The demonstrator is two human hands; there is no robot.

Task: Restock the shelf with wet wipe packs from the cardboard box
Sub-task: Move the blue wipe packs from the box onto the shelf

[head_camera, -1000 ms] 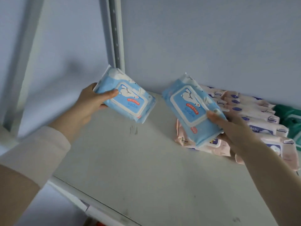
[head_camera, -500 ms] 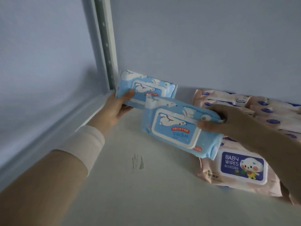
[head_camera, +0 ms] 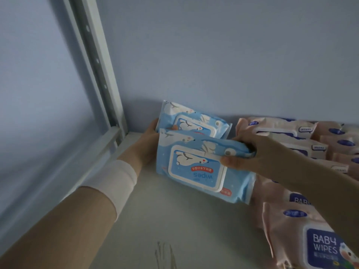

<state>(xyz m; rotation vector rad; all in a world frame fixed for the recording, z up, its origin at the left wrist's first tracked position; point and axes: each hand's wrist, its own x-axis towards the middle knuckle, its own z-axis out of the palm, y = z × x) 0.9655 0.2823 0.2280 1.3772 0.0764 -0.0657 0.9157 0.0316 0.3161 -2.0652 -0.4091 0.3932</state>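
Note:
Two blue wet wipe packs with polar bear prints stand near the back left corner of the white shelf (head_camera: 155, 220). The rear blue pack (head_camera: 196, 123) leans close to the back wall, gripped at its left end by my left hand (head_camera: 149, 140). The front blue pack (head_camera: 198, 167) is tilted just in front of it and partly hides it. My right hand (head_camera: 250, 154) grips the front pack's upper right edge, thumb on its white lid. The cardboard box is out of view.
Rows of pink "BABY WIPES" packs (head_camera: 303, 239) fill the shelf's right side up to the blue back wall (head_camera: 213, 55). A perforated metal upright (head_camera: 97, 61) and a side rail (head_camera: 83, 171) bound the left. Dark scuff marks (head_camera: 165, 255) lie on the shelf front.
Both hands have pushed deeper toward the back left corner. The left pack now stands by the back wall and the right pack has closed in right in front of it.

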